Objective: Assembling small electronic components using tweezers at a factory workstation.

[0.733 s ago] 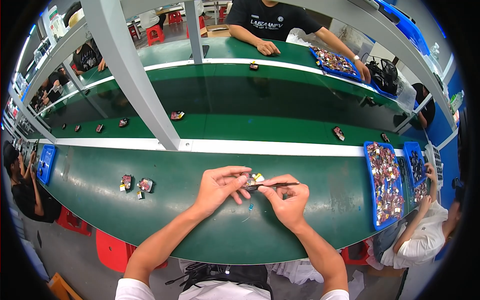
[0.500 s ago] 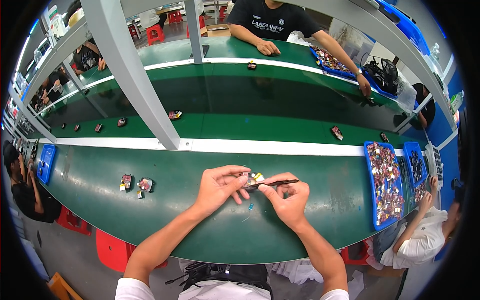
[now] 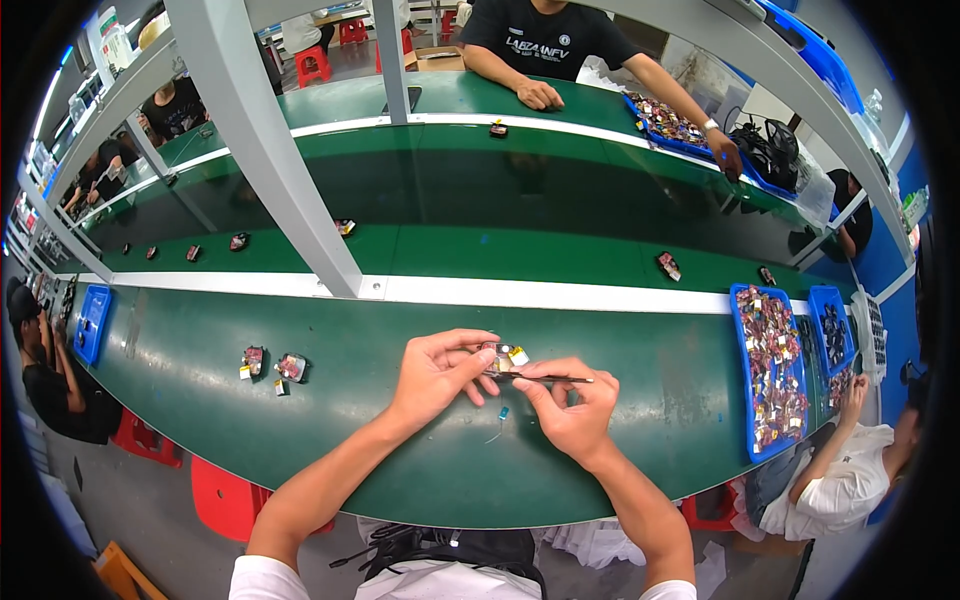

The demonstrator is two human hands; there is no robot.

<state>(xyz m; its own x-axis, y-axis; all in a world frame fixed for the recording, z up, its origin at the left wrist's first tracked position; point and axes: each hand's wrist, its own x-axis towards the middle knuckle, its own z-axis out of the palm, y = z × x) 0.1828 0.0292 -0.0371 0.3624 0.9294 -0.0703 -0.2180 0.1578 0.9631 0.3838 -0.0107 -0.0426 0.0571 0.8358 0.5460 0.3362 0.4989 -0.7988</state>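
Note:
My left hand [image 3: 447, 372] is closed on a small electronic module [image 3: 503, 357], pinching its left side between thumb and fingers. The module has a dark casing, reddish inner parts and a yellow-and-white piece at its upper right. In my right hand [image 3: 577, 405] is a pair of slim black tweezers [image 3: 560, 379], lying nearly level, with the tip at the module's lower edge. What the tip touches is too small to tell. A tiny blue piece with a thin wire [image 3: 503, 413] lies on the green table just below the module.
Two similar modules [image 3: 292, 368] rest on the table to the left. Blue trays [image 3: 740, 330] of parts stand at the right. Beyond a white rail [image 3: 450, 291], a green belt [image 3: 430, 250] carries spaced modules. A grey post [image 3: 280, 150] rises ahead. Co-workers sit across and at both sides.
The tweezers have turned to lie flatter, and my right-hand fingers have shifted around them. My left hand stays put. Modules on the belt have moved slightly left. The co-worker's reaching hand opposite has shifted.

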